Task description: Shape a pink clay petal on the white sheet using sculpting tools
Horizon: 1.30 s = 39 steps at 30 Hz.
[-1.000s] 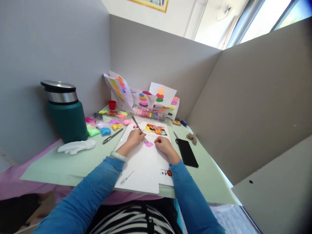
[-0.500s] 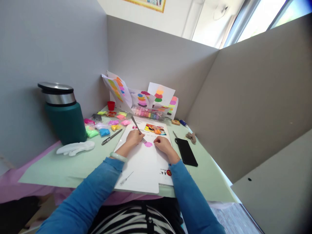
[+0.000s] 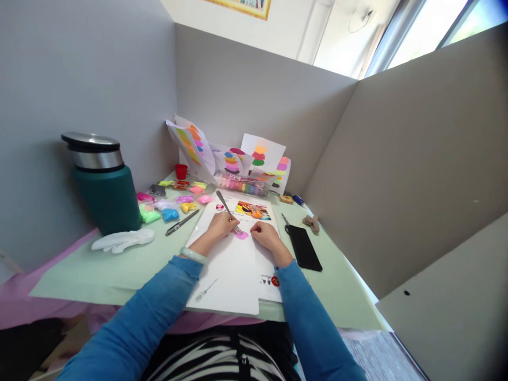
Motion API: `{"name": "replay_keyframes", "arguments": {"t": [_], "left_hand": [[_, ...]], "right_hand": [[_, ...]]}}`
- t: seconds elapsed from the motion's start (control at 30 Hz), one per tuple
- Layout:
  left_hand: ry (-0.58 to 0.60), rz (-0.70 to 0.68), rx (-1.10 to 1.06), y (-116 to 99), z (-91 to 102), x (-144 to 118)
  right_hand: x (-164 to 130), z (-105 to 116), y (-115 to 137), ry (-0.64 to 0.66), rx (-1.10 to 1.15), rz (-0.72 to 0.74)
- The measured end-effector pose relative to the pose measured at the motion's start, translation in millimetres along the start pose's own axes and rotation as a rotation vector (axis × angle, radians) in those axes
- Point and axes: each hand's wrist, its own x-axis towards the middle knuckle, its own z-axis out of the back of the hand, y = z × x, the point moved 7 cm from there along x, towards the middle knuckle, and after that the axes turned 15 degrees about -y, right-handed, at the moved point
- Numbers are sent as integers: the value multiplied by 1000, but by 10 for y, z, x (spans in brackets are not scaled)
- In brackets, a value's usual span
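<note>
Pink flattened clay blob (image 3: 241, 235) lies mid-sheet on the white paper sheet (image 3: 234, 264), near the tabletop's (image 3: 119, 264) front edge. Our left hand (image 3: 220, 224) pinches a thin metal fork (image 3: 229, 213), its tines on the blob. Our right hand (image 3: 265, 235) rests beside it, fingers curled together.

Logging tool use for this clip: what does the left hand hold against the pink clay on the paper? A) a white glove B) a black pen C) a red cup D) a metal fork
D: the left hand grips a metal fork with its tines on the pink clay.
</note>
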Motion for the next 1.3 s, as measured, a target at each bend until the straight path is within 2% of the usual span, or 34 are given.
{"name": "replay_keyframes", "arguments": {"t": [0.17,0.3,0.43,0.7,0.93,1.23,1.3], "left_hand": [[-70,49,55,80,82,54],[-17,29,-29,3,17,26],[-18,-9,18,-84,-27,-20],[-53,37,61,25,25,31],[-24,-66,58,-132,-54,-32],[-74,16,123,41,47,61],[-51,43,89,54,47,50]], "right_hand": [[-9,21,19,6,-15,-19],[-14,31,31,9,-17,-21],[-15,33,33,-1,-14,-10],[-15,31,31,7,-9,-20],[-9,14,11,1,1,-9],[-3,11,15,7,-4,-18],[-4,13,18,7,-4,-25]]}}
